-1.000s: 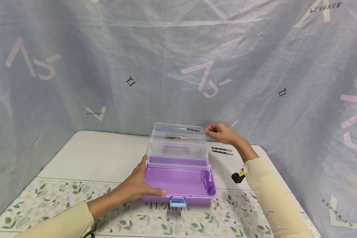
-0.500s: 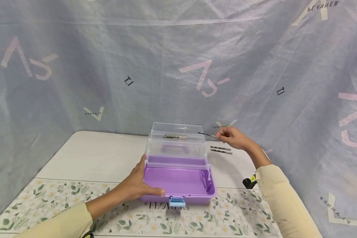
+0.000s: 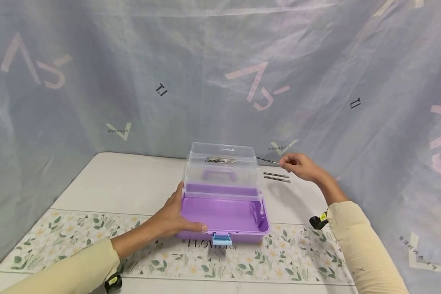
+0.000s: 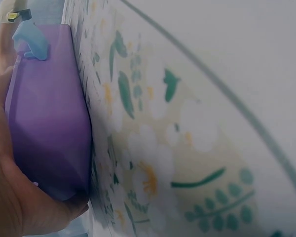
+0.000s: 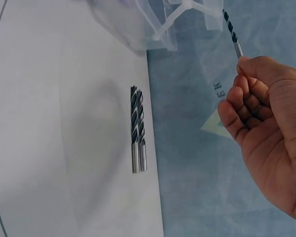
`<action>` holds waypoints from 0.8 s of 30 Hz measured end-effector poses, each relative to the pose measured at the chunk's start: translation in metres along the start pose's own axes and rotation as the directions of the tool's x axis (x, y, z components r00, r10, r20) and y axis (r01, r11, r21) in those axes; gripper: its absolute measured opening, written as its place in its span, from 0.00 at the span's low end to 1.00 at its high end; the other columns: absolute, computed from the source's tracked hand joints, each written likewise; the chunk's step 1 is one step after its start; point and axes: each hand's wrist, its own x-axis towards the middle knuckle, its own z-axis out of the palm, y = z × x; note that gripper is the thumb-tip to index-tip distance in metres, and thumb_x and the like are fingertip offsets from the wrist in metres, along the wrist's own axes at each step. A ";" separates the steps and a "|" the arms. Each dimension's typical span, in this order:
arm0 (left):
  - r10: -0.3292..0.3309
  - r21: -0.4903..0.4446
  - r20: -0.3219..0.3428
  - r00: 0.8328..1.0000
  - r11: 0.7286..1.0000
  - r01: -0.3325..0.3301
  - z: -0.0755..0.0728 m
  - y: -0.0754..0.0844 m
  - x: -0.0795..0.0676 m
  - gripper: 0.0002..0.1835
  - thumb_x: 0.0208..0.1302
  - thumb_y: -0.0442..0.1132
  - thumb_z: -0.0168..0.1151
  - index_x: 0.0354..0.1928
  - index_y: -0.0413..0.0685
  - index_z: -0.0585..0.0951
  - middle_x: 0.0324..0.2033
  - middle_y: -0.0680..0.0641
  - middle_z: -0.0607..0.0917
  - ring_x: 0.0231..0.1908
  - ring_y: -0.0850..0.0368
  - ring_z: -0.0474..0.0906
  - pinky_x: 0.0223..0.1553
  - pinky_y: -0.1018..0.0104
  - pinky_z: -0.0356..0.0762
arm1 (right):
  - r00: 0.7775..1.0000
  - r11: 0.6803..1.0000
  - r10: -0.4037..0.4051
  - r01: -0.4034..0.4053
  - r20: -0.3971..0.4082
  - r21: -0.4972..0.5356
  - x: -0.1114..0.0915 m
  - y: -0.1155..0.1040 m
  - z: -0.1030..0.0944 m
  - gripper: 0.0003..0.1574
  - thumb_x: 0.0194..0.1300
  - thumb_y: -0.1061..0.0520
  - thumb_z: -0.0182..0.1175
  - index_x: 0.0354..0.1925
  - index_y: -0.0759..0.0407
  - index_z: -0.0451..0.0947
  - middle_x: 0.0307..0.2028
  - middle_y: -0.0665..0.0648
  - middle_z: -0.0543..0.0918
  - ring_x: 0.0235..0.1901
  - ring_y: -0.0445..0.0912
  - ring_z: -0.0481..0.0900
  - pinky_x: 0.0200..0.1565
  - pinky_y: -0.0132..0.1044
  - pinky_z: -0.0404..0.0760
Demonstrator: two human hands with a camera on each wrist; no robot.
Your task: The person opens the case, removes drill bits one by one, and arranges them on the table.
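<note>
An opened purple toolbox [image 3: 220, 212] with a blue latch [image 3: 221, 239] stands on the table, its clear tiered trays [image 3: 222, 173] raised at the back. My left hand [image 3: 172, 216] grips its front left corner; in the left wrist view the thumb lies along the rim and fingers bend round the purple side. In my right hand [image 3: 297, 165], thumb and fingertips pinch the shank of a dark drill bit [image 5: 231, 30], beside the upper tray's right end. Several drill bits [image 3: 220, 159] lie in an upper tray. Two larger drill bits [image 5: 138, 128] rest on the table beneath the right hand.
A floral runner [image 3: 191, 261] crosses the white table [image 3: 132, 179] under the toolbox's front. Grey-blue printed cloth [image 3: 132, 73] hangs close behind the table and along both sides.
My right hand has drawn the drill bit rightward, from over the top tray to just beyond its right end. The left hand keeps its grip on the toolbox. The head view has shifted slightly.
</note>
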 end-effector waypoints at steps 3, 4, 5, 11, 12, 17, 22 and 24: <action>-0.010 0.009 0.004 1.000 1.000 0.010 0.001 0.001 0.000 0.96 0.40 0.70 0.93 0.92 0.55 0.26 0.91 0.30 0.46 0.85 0.22 0.58 0.80 0.19 0.64 | 1.000 1.000 0.027 -0.027 -0.005 -0.004 -0.006 0.004 -0.002 0.14 0.88 0.58 0.58 0.54 0.68 0.86 0.37 0.54 0.84 0.33 0.41 0.76 0.37 0.35 0.78; -0.013 0.007 0.002 1.000 1.000 0.013 0.001 0.001 0.000 0.96 0.40 0.69 0.93 0.93 0.56 0.27 0.91 0.30 0.46 0.85 0.22 0.58 0.80 0.19 0.64 | 0.999 0.999 0.037 -0.037 -0.005 -0.004 -0.008 0.006 -0.003 0.14 0.88 0.58 0.58 0.54 0.67 0.86 0.37 0.54 0.84 0.33 0.41 0.75 0.37 0.35 0.78; -0.012 0.006 0.002 1.000 1.000 0.012 0.001 0.001 0.000 0.96 0.39 0.70 0.93 0.93 0.56 0.27 0.91 0.30 0.46 0.85 0.22 0.58 0.81 0.20 0.64 | 0.999 0.999 0.046 -0.046 -0.004 -0.004 -0.010 0.008 -0.003 0.14 0.88 0.58 0.58 0.54 0.67 0.86 0.36 0.55 0.83 0.32 0.41 0.74 0.36 0.35 0.77; -0.008 0.007 0.000 1.000 1.000 0.008 0.002 0.002 -0.002 0.96 0.39 0.70 0.93 0.93 0.54 0.27 0.91 0.30 0.47 0.85 0.22 0.59 0.81 0.20 0.64 | 0.997 0.996 0.082 -0.081 0.007 -0.033 -0.022 0.027 0.004 0.15 0.88 0.59 0.57 0.55 0.69 0.86 0.39 0.60 0.86 0.34 0.43 0.77 0.37 0.35 0.78; -0.011 0.005 0.002 1.000 1.000 0.010 0.002 0.002 -0.002 0.96 0.40 0.70 0.93 0.92 0.55 0.27 0.91 0.30 0.47 0.86 0.22 0.58 0.81 0.20 0.64 | 0.996 0.995 0.089 -0.089 0.011 -0.037 -0.023 0.032 0.006 0.16 0.88 0.59 0.57 0.56 0.70 0.86 0.41 0.62 0.87 0.36 0.44 0.79 0.37 0.36 0.80; -0.007 -0.017 0.002 1.000 1.000 0.007 0.002 0.003 -0.003 0.96 0.40 0.68 0.94 0.92 0.55 0.26 0.91 0.31 0.49 0.85 0.24 0.60 0.81 0.21 0.65 | 0.985 0.986 0.168 -0.166 0.041 -0.029 -0.031 0.053 0.021 0.17 0.88 0.58 0.58 0.56 0.72 0.86 0.49 0.70 0.89 0.41 0.47 0.83 0.41 0.37 0.84; -0.009 -0.017 0.004 1.000 1.000 0.009 0.002 0.003 -0.003 0.96 0.40 0.68 0.94 0.92 0.54 0.27 0.91 0.31 0.47 0.86 0.24 0.58 0.82 0.21 0.64 | 0.973 0.973 0.229 -0.226 0.042 -0.048 -0.037 0.071 0.035 0.15 0.88 0.58 0.59 0.53 0.70 0.86 0.46 0.67 0.90 0.40 0.44 0.80 0.39 0.34 0.81; -0.017 -0.009 0.007 1.000 1.000 0.017 0.002 0.003 -0.003 0.96 0.40 0.69 0.94 0.92 0.54 0.26 0.91 0.31 0.46 0.87 0.24 0.55 0.82 0.21 0.63 | 0.971 0.971 0.236 -0.235 0.034 -0.039 -0.039 0.076 0.040 0.15 0.87 0.59 0.59 0.52 0.70 0.86 0.46 0.67 0.90 0.39 0.45 0.80 0.39 0.33 0.81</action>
